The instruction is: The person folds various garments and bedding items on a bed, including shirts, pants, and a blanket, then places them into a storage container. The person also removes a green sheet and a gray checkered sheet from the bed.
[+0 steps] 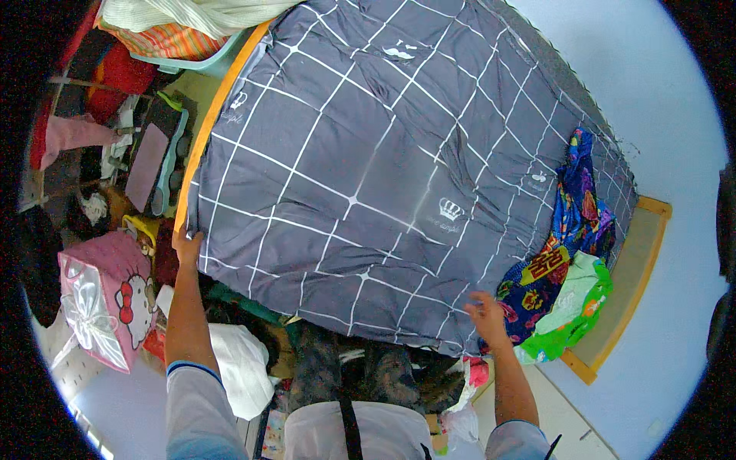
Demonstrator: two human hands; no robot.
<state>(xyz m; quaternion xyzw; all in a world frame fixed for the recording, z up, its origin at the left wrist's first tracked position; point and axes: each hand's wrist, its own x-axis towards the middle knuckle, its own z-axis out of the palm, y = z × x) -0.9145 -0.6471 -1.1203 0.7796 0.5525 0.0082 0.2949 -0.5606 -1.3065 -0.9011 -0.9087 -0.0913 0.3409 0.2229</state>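
A dark grey bed sheet (322, 144) with white grid lines and crown and moustache prints lies over the bed, creased most at the right. My left hand (187, 248) grips the sheet's edge at the near left corner, against the orange wooden bed rail (221, 112); some of its fingers are hidden. My right hand (487, 315), slightly blurred, is over the near right part of the sheet with fingers apart and nothing in them. Just beside it lies a bunched blue patterned cloth (526, 287). Against that cloth rests a green and white plastic pack (581, 310).
A wooden headboard or end panel (632, 276) stands at the right by a pale wall (673, 144). To the left are a pink cartoon-cat box (106, 293) and a basin of cloths (224, 60). A white bag (241, 368) sits near my legs.
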